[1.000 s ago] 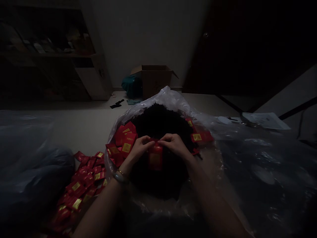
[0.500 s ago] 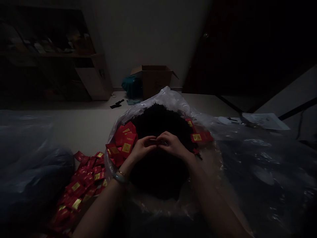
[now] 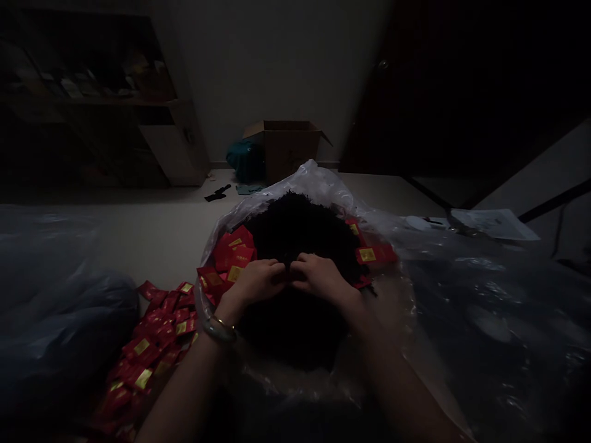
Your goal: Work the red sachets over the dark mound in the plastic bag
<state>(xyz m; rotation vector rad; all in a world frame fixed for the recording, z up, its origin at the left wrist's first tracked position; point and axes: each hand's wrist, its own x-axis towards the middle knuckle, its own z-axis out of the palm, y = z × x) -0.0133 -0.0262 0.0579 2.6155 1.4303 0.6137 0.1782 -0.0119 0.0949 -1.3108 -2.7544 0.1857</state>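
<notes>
A clear plastic bag [image 3: 318,175] stands wide at its mouth, heaped with dark, shredded-looking loose material [image 3: 295,332]. Over the heap, my left hand [image 3: 263,275] and my right hand [image 3: 311,274] are close together with curled fingers. Whatever they pinch is too dark and small to make out. Red packets with gold labels [image 3: 233,249] lie inside the bag's left edge, beside my left hand. More red packets [image 3: 376,254] rest at the right edge of the heap. A bracelet [image 3: 219,329] is on my left wrist.
Many red packets [image 3: 143,347] are piled outside the bag at left. A filled plastic bag [image 3: 69,320] stands far left, another plastic-covered bulk [image 3: 484,320] at right. Behind are a cardboard box [image 3: 293,151], a teal bundle [image 3: 244,160] and shelves [image 3: 124,101].
Both hands have turned more palm-down, and their fingers have curled in closer above the dark heap. The gap seen between the thumbs and fingers has closed.
</notes>
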